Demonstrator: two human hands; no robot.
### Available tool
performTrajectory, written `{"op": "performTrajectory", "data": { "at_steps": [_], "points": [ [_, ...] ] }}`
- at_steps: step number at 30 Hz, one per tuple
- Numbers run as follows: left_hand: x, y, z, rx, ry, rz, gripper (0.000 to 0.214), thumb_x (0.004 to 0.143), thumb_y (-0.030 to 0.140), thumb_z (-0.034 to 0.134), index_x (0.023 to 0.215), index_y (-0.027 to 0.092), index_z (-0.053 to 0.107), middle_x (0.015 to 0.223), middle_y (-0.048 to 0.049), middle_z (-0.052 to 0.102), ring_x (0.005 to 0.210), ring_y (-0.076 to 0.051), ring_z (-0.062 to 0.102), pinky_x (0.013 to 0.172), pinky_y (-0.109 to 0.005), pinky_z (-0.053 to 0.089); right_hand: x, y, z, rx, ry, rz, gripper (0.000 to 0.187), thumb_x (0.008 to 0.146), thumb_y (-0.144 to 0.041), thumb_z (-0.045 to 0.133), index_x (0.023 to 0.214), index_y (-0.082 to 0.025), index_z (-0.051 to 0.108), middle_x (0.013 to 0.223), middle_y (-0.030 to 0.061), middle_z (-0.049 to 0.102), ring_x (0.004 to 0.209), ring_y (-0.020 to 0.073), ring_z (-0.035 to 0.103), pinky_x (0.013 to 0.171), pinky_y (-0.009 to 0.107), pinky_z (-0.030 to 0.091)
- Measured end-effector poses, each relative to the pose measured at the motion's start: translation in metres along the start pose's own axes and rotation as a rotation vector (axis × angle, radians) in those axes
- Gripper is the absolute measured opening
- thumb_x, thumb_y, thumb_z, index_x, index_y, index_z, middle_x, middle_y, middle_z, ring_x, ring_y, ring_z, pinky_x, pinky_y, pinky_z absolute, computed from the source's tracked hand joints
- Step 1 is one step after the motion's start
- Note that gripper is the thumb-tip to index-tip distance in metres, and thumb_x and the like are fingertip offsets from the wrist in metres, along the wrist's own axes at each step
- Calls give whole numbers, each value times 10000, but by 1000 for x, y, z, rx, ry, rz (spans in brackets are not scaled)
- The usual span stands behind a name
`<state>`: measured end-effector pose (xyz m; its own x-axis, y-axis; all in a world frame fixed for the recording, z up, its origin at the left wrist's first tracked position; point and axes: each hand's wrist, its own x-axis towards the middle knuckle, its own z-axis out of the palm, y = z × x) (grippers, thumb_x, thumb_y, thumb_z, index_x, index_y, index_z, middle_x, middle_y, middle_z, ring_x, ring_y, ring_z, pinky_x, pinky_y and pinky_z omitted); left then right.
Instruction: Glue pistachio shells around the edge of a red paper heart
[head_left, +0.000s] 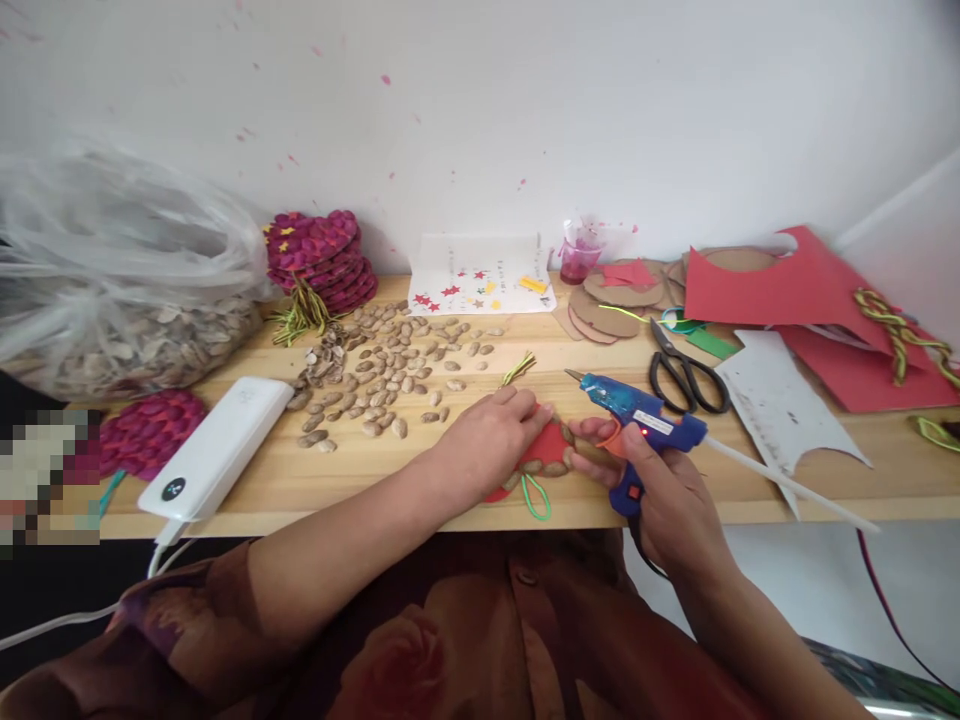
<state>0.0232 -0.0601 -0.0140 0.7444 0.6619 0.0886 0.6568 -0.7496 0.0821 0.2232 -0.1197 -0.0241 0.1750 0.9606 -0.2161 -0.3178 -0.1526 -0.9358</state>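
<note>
On the tabletop near its front edge lies a red disc [546, 447] with tan nutshells, like pistachio shells, along its edge and a green cord loop [536, 498] at the front. My left hand [495, 440] rests on it with curled fingers gripping it; what lies under the fingertips is hidden. A blue hot glue gun [645, 415] sits in my right hand [660, 480], its nozzle pointing left above the table and a white glue stick [787, 483] sticking out behind. The thumb and fingers wrap its handle near the orange trigger. Some right fingertips are close to the disc's right edge.
Loose nutshells [390, 375] spread left of my hands. Beyond are a white power bank [217, 448], stacked purple shell-covered discs [322, 255] and a plastic bag of shells [135, 330]. Black scissors [686, 380], cardboard discs [604, 315] and red sheets [742, 290] lie right.
</note>
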Motion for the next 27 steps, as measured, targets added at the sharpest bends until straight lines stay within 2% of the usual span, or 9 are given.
{"op": "performTrajectory", "data": {
  "at_steps": [5,10,14,19,27],
  "points": [
    [0,-1,3,-38,19,6,352,987,221,542,1308,97,614,1076,-131,642,1021,-256,604,937,-357,514,0,0,1,7,-23,-10,310,847,-514,768,936,-218,766,1035,62,725,1027,251,716,797,363,676],
    [-3,-4,5,-115,72,8,470,976,281,582,1401,84,545,1137,-146,641,1060,-259,596,966,-366,506,-2,-2,3,8,-47,-15,309,852,-516,761,927,-215,758,1032,53,705,1053,240,696,842,368,660],
    [-6,-3,4,-71,62,29,504,976,296,589,1453,141,532,1089,-122,632,1022,-254,593,931,-359,508,-3,-1,3,4,-46,-14,335,845,-522,762,963,-209,748,1038,54,696,1077,241,686,853,365,651],
    [-4,-1,2,-22,51,32,462,1001,284,539,1443,153,562,1025,-113,617,985,-251,590,892,-351,508,-2,1,1,-12,-34,-23,317,851,-523,756,938,-218,755,1042,59,727,1076,260,707,831,373,661],
    [-4,-3,9,-96,56,0,465,987,303,570,1440,201,571,1069,-98,614,1050,-245,574,948,-354,500,0,0,2,-35,7,-26,323,827,-534,776,910,-222,763,1015,69,748,1035,275,729,797,392,680]
  ]
}}
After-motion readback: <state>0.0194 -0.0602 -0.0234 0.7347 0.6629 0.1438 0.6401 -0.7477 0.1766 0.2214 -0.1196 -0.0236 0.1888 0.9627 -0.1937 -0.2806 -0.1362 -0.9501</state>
